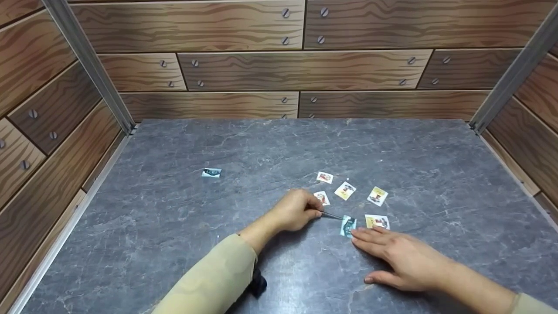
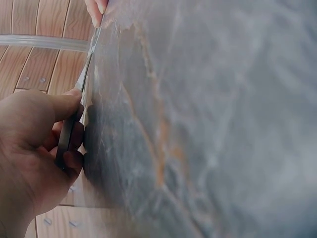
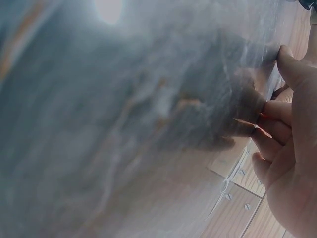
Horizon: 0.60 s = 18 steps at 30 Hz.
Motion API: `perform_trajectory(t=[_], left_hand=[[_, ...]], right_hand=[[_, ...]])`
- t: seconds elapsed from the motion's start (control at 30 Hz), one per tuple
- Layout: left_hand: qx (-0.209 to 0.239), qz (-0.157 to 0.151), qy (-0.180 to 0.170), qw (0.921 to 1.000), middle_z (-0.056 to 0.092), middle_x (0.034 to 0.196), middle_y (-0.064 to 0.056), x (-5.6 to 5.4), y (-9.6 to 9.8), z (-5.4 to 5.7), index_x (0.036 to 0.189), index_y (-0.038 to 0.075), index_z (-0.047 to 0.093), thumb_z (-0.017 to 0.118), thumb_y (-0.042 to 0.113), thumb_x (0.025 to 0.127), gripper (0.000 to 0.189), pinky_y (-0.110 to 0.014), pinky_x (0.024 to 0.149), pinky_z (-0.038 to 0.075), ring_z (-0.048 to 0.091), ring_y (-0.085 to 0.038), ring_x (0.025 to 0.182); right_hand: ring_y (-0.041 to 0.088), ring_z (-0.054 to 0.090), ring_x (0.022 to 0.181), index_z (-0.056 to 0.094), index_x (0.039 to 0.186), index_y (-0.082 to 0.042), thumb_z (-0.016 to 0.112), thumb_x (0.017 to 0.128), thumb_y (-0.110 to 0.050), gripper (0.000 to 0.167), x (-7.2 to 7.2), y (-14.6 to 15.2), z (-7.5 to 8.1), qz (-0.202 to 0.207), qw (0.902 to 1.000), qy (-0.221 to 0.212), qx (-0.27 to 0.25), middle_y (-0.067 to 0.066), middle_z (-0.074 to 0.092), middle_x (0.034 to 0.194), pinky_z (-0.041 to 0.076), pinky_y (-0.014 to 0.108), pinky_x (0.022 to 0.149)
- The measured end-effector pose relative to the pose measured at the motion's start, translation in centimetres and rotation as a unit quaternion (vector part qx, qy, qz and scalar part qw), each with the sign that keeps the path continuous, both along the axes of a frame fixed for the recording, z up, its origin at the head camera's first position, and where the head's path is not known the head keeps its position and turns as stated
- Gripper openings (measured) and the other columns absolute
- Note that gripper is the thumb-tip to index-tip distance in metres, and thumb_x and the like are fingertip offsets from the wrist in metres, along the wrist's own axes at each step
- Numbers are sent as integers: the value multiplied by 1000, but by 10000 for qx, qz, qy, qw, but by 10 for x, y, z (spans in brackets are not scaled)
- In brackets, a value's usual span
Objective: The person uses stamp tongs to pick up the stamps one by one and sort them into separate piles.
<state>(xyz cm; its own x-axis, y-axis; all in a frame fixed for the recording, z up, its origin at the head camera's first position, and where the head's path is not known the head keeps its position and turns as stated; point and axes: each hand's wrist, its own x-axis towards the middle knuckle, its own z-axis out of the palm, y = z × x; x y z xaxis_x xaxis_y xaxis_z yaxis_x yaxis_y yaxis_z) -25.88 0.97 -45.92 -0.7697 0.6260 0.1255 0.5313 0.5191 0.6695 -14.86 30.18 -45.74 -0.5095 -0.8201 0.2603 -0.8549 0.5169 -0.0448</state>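
My left hand (image 1: 297, 211) grips a slim tool (image 1: 332, 215) with a dark handle and a silvery, tapering end, which also shows in the left wrist view. The tool's tip reaches the upper edge of a small teal picture card (image 1: 347, 226) on the table. With fingers extended and palm down, my right hand (image 1: 407, 261) rests by that card, fingertips at its lower right edge. Those fingers partly cover a white card with a yellow picture (image 1: 375, 221). In the right wrist view the fingers (image 3: 270, 144) lie low against the tabletop.
Beyond the hands lie white cards with red pictures (image 1: 324, 177) and yellow ones (image 1: 377, 196). Another teal card (image 1: 211, 172) sits apart at left. The grey marbled table (image 1: 174, 226) meets wood-patterned walls (image 1: 244, 69) with metal corner posts (image 1: 93, 69).
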Motion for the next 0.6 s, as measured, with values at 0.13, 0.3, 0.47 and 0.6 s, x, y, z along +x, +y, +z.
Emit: perform_trajectory(t=[0.13, 0.3, 0.47, 0.6], left_hand=[[-46, 27, -26, 10000, 75, 85, 3, 1, -1, 0, 96, 9, 83, 77, 7, 96, 7, -24, 80, 49, 56, -3, 78], [14, 4, -64, 10000, 73, 83, 4, 1, -1, 0, 95, 9, 83, 76, 7, 96, 7, -24, 78, 48, 55, -3, 76], [25, -40, -23, 10000, 74, 83, 2, 1, -1, 0, 95, 8, 83, 76, 7, 96, 7, -24, 78, 48, 55, -3, 76], [-21, -14, 3, 10000, 74, 84, 3, 1, -1, 0, 95, 8, 82, 76, 8, 96, 7, -24, 79, 48, 55, -4, 77]], right_hand=[[30, 60, 135, 63, 146, -6, 73, 97, -53, 69, 0, 0, 0, 1, 10000, 7, 36, 9, 58, 153, 14, 25, 125], [29, 59, 136, 63, 147, -7, 72, 98, -55, 69, 0, 0, 1, -116, 9998, -83, 157, 7, 58, 154, 16, 25, 124], [29, 59, 136, 62, 148, -8, 71, 98, -55, 69, 1, 0, 2, -178, 9995, -118, 229, 6, 57, 155, 29, 32, 122], [28, 58, 137, 62, 148, -9, 70, 99, -56, 69, 2, 0, 3, -231, 9992, -140, 287, 5, 57, 156, 36, 39, 118]])
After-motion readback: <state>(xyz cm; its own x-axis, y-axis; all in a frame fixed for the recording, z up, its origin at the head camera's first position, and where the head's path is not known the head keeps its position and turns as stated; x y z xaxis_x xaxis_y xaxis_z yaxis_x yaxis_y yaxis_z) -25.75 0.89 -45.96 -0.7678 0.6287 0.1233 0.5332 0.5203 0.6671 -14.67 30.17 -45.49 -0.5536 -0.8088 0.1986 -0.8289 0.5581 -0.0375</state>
